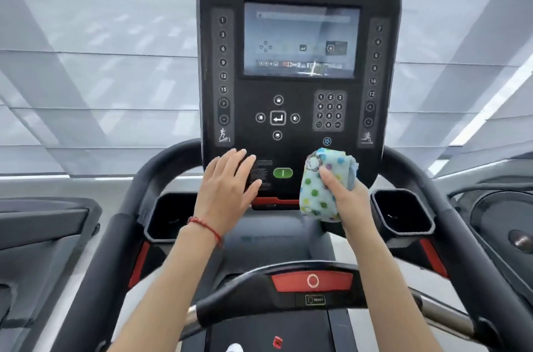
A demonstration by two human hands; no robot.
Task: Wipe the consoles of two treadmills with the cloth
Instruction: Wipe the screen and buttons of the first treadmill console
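Console (298, 92): one, black, with one screen (301, 40) above both hands.
Cloth (320, 184): one, dotted, bunched against the console's lower right.
Left hand (227, 187): fingers straight, flat on the console's lower left.
Right hand (346, 196): fingers curled, gripping the cloth.
Green button (283, 172): one, between the hands.

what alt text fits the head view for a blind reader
A right hand grips a dotted cloth against the lower treadmill console, beside its green button. The left hand rests flat on the console.

One console (298, 69), one cloth (320, 187), two hands, two cup holders.
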